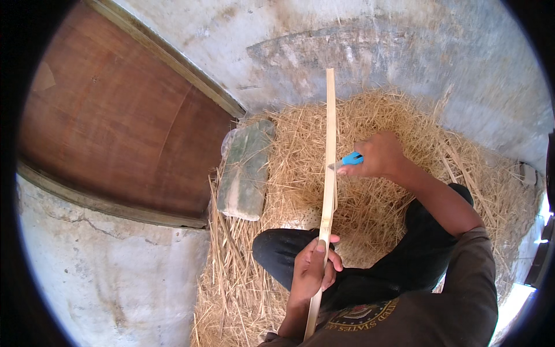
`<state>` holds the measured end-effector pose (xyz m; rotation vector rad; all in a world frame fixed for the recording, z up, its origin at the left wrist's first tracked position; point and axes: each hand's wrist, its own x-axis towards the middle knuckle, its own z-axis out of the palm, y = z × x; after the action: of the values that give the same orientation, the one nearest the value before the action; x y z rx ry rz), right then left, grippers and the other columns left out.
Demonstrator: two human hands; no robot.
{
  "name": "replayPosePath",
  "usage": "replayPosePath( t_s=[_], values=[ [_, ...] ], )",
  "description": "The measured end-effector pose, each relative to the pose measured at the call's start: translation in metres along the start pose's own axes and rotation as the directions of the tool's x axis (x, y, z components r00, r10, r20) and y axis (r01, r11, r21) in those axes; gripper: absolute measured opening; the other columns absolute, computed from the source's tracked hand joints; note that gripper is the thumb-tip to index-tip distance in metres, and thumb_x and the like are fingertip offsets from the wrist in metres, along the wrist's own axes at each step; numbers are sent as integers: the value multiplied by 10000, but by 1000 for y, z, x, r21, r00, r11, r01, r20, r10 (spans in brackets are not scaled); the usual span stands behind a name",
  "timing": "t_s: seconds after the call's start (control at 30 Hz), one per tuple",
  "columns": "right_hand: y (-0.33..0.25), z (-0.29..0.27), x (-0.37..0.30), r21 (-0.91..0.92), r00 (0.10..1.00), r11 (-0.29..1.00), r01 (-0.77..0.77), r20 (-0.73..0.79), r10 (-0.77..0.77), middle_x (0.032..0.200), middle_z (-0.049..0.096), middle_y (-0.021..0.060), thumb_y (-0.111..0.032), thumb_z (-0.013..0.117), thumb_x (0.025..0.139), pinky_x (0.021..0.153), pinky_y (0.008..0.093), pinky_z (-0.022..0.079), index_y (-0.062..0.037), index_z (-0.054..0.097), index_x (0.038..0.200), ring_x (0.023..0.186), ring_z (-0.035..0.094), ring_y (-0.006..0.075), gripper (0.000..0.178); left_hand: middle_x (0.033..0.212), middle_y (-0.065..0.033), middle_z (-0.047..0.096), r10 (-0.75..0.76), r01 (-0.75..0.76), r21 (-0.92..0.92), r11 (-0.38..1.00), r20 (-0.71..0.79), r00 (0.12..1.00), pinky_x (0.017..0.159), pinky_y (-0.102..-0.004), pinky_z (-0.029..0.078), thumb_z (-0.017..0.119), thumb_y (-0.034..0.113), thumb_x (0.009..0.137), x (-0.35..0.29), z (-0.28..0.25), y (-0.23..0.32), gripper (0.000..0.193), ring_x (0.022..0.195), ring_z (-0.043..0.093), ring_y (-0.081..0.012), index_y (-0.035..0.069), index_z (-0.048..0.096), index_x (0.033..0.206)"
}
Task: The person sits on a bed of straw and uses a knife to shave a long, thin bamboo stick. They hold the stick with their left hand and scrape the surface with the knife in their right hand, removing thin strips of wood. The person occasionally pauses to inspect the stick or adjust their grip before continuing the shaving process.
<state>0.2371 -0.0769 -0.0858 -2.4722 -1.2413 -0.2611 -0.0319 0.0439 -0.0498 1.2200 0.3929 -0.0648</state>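
Observation:
A long, pale strip of split bamboo (330, 133) runs from my lap up toward the far wall. My left hand (312, 269) is closed around its lower part, thumb on top and fingers wrapped underneath. Farther up, my right hand (378, 156) grips a utility knife (352, 159) with a blue handle. The knife's blade points left and meets the right edge of the strip near its middle. A thin sliver (336, 196) appears along the strip's right side below the blade.
Straw-like shavings (370, 121) cover the floor around my crossed legs. A greenish stone-like block (245, 173) lies to the left, beside a brown wooden door (127, 110) in a worn wall (393, 52). Longer thin strips (231, 254) are heaped at the lower left.

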Motion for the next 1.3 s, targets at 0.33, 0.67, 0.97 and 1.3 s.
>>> replayPosePath(
  t_s=[0.33, 0.67, 0.97, 1.3],
  values=[
    [172, -14, 26, 101, 700, 703, -704, -63, 711, 559, 514, 29, -791, 310, 825, 463, 356, 413, -57, 566, 595, 511, 494, 145, 811, 682, -111, 588, -248, 247, 25, 969, 96, 964, 356, -188, 328, 315, 268, 1026, -55, 11, -12, 372, 341, 404, -71, -18, 458, 1216],
    [-36, -26, -34, 415, 984, 910, 8, 161, -82, 515, 557, 113, -784, 497, 737, 467, 403, 439, -79, 609, 558, 487, 582, 248, 736, 513, -44, 457, 24, -26, -22, 999, -65, 998, 414, -216, 361, 306, 256, 1033, 6, -13, -7, 311, 379, 401, -105, 11, 492, 986],
    [-45, -9, -36, 319, 986, 941, 115, 77, -147, 413, 466, 68, -740, 584, 711, 413, 374, 418, -102, 581, 508, 380, 524, 243, 670, 492, 1, 383, 68, -71, -60, 996, -51, 996, 390, -202, 311, 309, 266, 1033, 9, 0, -3, 305, 370, 336, -80, 25, 475, 948],
    [-30, -11, -14, 170, 999, 985, -25, 45, 17, 430, 484, 78, -770, 577, 681, 399, 386, 402, -97, 567, 497, 384, 515, 248, 698, 521, 4, 400, 22, -18, 98, 995, -47, 999, 372, -193, 321, 322, 261, 1031, 0, 1, -1, 288, 399, 344, -52, 28, 477, 962]
  ],
)
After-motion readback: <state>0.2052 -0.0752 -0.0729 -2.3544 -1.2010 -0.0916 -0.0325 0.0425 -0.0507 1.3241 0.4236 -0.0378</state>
